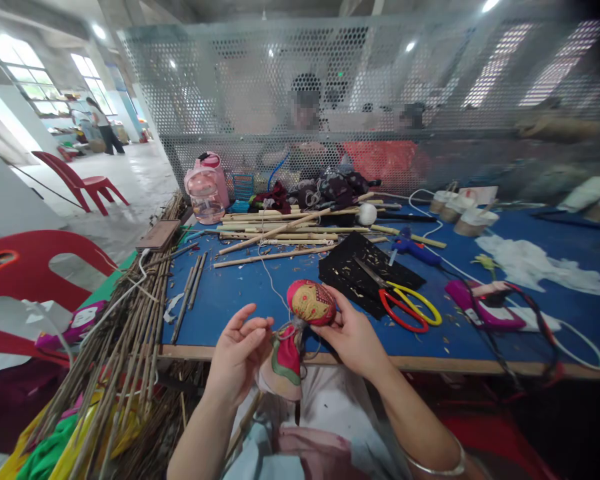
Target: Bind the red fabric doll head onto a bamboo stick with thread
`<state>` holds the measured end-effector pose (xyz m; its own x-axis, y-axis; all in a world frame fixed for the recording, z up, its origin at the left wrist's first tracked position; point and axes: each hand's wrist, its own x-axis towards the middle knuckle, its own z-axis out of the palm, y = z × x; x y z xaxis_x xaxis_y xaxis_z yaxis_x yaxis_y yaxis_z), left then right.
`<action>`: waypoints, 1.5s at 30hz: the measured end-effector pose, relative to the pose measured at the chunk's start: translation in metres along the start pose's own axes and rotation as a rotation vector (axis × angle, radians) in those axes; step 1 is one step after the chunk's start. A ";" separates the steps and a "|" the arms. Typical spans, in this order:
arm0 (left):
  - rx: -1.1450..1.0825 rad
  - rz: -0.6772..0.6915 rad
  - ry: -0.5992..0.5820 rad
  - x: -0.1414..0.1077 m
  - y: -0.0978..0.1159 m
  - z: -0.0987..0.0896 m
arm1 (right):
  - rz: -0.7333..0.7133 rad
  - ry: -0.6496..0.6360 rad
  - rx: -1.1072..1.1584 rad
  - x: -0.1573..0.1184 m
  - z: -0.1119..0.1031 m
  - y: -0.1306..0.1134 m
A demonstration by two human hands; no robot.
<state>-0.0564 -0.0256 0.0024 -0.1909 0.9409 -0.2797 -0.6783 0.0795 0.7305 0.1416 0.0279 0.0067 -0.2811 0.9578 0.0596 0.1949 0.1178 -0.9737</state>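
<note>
A stuffed cloth bundle (311,303) with a round red and gold patterned head is held in my right hand (347,330), its fingers closed around the head's right side. Pale string (297,325) winds about the gathered neck, below which a red, green and beige cloth skirt (286,363) hangs over the table edge. My left hand (243,350) is just left of the neck, fingers curled and thumb drawn in toward them, seemingly pinching the thin string. Its fingertips partly hide that grip. Red and yellow-handled scissors (403,303) lie to the right on black cloth (347,270).
Cut sticks (280,233) and a white ball of string (367,214) lie at the back of the blue table (240,287). A blue glue gun (415,248) and a purple device (485,310) with cables are at right. Long twigs (125,347) lean at left beside a red chair (40,267).
</note>
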 end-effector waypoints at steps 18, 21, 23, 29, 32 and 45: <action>0.892 0.347 -0.272 -0.023 0.004 0.008 | -0.093 0.065 -0.157 -0.021 -0.002 -0.039; 0.732 0.314 -0.266 -0.036 0.013 0.000 | -0.155 -0.183 -0.161 -0.006 -0.011 -0.038; 0.672 0.204 -0.400 -0.047 0.016 0.000 | -0.193 -0.375 -0.201 0.014 -0.018 -0.041; 0.768 -0.003 -0.677 -0.054 -0.004 0.017 | -0.424 -0.774 -0.822 0.065 -0.009 -0.107; 0.821 0.160 -0.478 -0.034 -0.010 0.018 | -0.649 -0.740 -1.193 0.047 0.008 -0.148; 0.516 0.198 -0.208 -0.024 0.008 0.015 | -0.194 -0.037 -0.210 -0.018 0.008 -0.042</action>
<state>-0.0462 -0.0429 0.0245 -0.1005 0.9948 -0.0172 -0.2015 -0.0034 0.9795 0.1310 0.0039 0.0451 -0.3655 0.9023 0.2287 0.3234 0.3535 -0.8777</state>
